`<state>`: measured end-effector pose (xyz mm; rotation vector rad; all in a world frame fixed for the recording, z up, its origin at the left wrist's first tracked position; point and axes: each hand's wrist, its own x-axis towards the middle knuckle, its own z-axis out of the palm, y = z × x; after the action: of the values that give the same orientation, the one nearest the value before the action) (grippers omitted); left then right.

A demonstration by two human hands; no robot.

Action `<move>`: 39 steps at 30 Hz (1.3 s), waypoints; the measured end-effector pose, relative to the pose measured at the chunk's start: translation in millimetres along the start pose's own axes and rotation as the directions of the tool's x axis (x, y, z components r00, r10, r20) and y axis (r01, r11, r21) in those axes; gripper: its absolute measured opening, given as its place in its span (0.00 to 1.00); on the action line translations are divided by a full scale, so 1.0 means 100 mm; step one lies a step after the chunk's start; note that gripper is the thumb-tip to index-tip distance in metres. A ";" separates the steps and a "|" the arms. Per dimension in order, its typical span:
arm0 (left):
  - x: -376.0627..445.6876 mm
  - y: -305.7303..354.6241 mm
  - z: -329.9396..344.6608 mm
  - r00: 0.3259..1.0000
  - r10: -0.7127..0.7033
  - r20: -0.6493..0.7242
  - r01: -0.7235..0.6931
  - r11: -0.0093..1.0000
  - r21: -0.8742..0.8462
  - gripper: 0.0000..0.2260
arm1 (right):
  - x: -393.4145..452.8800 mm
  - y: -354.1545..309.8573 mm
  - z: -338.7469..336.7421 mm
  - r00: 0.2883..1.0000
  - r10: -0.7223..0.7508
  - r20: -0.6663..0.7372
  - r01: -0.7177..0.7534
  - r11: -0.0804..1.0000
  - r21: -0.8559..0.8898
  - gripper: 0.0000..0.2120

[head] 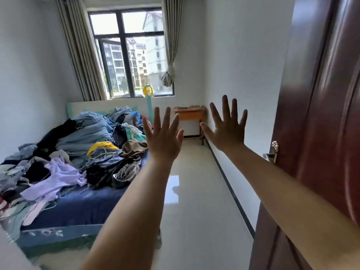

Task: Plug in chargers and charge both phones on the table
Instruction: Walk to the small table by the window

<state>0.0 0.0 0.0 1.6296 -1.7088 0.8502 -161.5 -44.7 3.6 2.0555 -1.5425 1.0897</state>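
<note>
Both arms are stretched out in front of me at chest height. My left hand [162, 136] is raised with its fingers spread and holds nothing. Beside it my right hand [228, 129] is also spread wide, palm away from me, with nothing in it. Far off in the room's back right corner stands a small orange wooden table [190, 114], partly hidden behind my hands. A few flat items lie on its top, too small to identify. No phone or charger can be made out.
A bed [78, 207] piled with clothes fills the left side. A dark red door [321, 114] with a metal handle [272, 151] stands open at the right. Pale tiled floor [194, 191] runs between bed and right wall to the table. A window [128, 53] with curtains is at the back.
</note>
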 end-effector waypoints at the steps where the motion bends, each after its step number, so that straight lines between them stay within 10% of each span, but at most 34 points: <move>1: -0.05 -0.02 0.16 0.995 -0.023 0.093 0.024 1.000 -0.008 0.21 | -0.05 -0.01 0.13 0.999 0.012 0.032 -0.012 1.000 -0.014 0.31; 21: 0.61 -0.45 4.36 0.590 -0.133 0.796 0.151 0.987 0.053 0.22 | 0.78 1.21 4.10 0.741 0.205 0.639 -0.214 0.975 -0.064 0.27; 39: 3.58 -2.03 8.52 0.622 -0.023 0.782 0.067 0.997 -0.024 0.19 | 4.18 1.90 8.01 0.722 0.271 0.636 -0.219 0.962 -0.162 0.28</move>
<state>182.8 -902.6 -218.0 2.1792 -2.1991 -0.0066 5.2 -922.0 -231.5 2.3644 -2.1947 0.3456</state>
